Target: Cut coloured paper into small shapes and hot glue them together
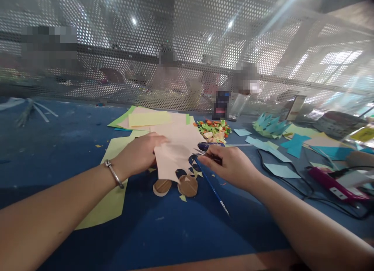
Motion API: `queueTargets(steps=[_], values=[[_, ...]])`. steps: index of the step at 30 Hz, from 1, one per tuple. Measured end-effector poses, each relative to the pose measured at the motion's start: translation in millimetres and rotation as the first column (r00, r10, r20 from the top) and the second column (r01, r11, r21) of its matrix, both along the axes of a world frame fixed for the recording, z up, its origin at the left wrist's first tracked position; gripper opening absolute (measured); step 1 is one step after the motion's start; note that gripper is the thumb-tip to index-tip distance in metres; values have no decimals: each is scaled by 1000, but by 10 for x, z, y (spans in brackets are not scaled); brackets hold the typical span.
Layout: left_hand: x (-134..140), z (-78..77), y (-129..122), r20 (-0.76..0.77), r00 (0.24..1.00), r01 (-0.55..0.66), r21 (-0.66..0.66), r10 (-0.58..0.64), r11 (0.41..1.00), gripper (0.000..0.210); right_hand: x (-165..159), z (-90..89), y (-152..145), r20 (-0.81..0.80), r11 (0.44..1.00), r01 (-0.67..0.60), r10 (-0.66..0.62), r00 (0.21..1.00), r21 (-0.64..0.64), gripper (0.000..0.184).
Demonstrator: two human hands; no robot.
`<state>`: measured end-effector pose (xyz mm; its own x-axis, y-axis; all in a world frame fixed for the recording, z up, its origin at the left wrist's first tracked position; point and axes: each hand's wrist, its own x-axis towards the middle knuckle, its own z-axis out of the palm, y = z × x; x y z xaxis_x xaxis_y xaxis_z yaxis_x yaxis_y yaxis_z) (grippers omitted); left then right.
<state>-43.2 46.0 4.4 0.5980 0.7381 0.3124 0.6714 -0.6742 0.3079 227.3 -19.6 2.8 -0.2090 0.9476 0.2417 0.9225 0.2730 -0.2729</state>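
Note:
My left hand (142, 154), with a metal bangle on its wrist, pinches the left edge of a pale pink paper sheet (175, 146). At the sheet's right side, my right hand (230, 164) is closed around scissors (200, 151); a pointed blade shows toward the paper, and the fingers mostly hide the handles. Below the sheet lie two round brown discs (188, 186) with pale paper edges. Dark round pieces (181, 173) and small yellow scraps (183, 198) are beside them. A blue paintbrush (214, 191) lies slanted below my right hand.
Yellow-green paper (112, 201) lies under my left forearm. Behind the sheet are stacked papers (149, 118) and a heap of colored scraps (214, 130). To the right are blue paper pieces (282, 169), a folded paper shape (270, 125), black cables and a magenta power strip (336, 187). A perforated screen (187, 80) stands behind.

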Motion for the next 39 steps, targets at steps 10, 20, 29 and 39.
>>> queueTargets(steps=[10, 20, 29, 39], values=[[19, 27, 86, 265, 961, -22, 371, -83, 929, 43, -20, 11, 14, 50, 999, 29, -27, 998, -40, 46], [-335, -114, 506, -230, 936, -234, 160, 267, 959, 57, 15, -8, 35, 275, 974, 140, -87, 958, -178, 48], [-29, 45, -21, -204, 958, -139, 285, 201, 948, 44, 41, 5, 39, 372, 965, 201, -127, 920, -169, 48], [436, -112, -590, -149, 967, 192, -105, -206, 976, 39, 32, -47, 73, 364, 964, 220, -153, 919, -151, 50]])
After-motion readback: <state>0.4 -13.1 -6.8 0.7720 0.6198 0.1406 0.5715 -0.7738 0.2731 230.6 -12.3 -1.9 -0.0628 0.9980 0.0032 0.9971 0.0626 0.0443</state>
